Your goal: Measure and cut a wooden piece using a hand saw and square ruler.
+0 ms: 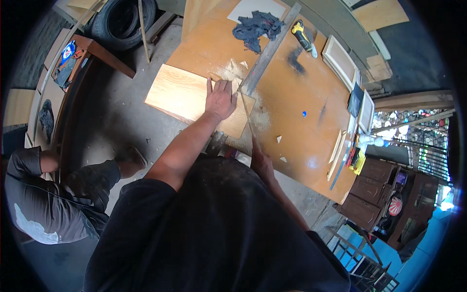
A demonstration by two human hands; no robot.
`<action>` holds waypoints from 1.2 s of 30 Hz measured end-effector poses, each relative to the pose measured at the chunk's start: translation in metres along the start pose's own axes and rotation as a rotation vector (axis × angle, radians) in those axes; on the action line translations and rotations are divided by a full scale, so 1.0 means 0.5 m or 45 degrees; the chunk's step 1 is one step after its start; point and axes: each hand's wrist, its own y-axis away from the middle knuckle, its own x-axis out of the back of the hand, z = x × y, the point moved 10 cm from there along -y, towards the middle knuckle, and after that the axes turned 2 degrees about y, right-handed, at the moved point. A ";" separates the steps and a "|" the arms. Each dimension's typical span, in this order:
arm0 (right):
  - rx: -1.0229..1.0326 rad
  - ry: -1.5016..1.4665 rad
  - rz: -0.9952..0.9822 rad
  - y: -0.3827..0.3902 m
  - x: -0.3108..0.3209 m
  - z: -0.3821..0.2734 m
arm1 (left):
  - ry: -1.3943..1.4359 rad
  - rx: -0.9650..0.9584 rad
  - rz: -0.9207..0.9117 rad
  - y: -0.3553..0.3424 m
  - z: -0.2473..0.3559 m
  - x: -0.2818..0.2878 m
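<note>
A light wood-grain board (172, 90) lies on the orange-brown worktable (311, 136), jutting past its left edge. My left hand (221, 101) rests palm down on the board near its right end, fingers lying flat and slightly apart. A long thin blade, apparently a saw (247, 113), runs beside that hand across the board's right part. My right hand (260, 163) is closed on the saw's near end, low at the table's front; the handle is mostly hidden. Pale dust and small chips lie around the blade, and a dark straight bar (272, 48) lies just beyond.
Dark cloth (255, 29), a yellow-black power tool (301, 35), frames (335, 61) and strips lie on the table. Another person (48, 199) sits low at left beside a bench (104, 58). A tyre (116, 24) stands behind; a dark cabinet (369, 187) is at right.
</note>
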 end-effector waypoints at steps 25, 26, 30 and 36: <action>-0.420 -0.029 -0.479 -0.147 -0.084 0.065 | -0.056 0.030 0.027 0.001 -0.004 0.004; -0.145 0.095 -0.229 -0.098 -0.047 0.043 | -0.029 0.030 0.016 0.002 0.000 0.003; -0.071 0.120 -0.129 -0.024 -0.035 0.062 | 0.000 -0.012 0.028 0.000 0.006 0.009; -0.225 0.043 -0.250 -0.227 -0.102 0.092 | 0.001 -0.041 0.050 -0.003 0.016 0.004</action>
